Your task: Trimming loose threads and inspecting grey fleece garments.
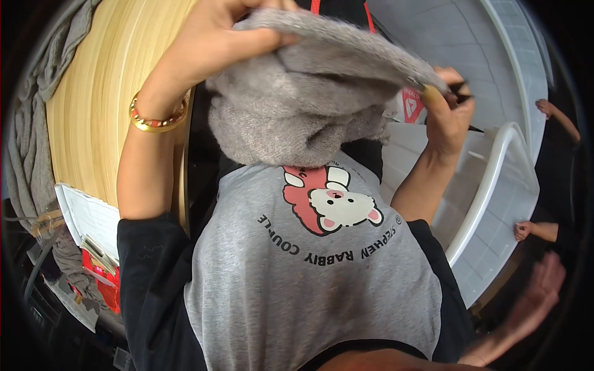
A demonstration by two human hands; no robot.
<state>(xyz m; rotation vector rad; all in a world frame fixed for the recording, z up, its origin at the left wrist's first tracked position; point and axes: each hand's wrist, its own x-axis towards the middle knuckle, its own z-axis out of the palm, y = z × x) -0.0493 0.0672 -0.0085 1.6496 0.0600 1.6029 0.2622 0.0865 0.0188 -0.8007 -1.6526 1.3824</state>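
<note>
A fuzzy grey knitted garment (pixel 278 105) is bunched above my lap, its edge stretched between both hands. My left hand (pixel 213 46) is closed on the edge at the upper left, thumb laid along the fabric; some of its fingers are hidden. At the other end my right hand (pixel 448 117) pinches the same edge between thumb and fingers. Something dark and slim shows by the right fingers, too blurred to name. The garment's far side is out of sight.
To the left is a pale wooden table (pixel 93 117) with grey knitwear (pixel 28 136) along its far-left side. A clipboard with paper (pixel 93 213) lies near a red item (pixel 102 281). White plastic bins (pixel 479 204) stand at right. Beyond them are other people's hands (pixel 541 287).
</note>
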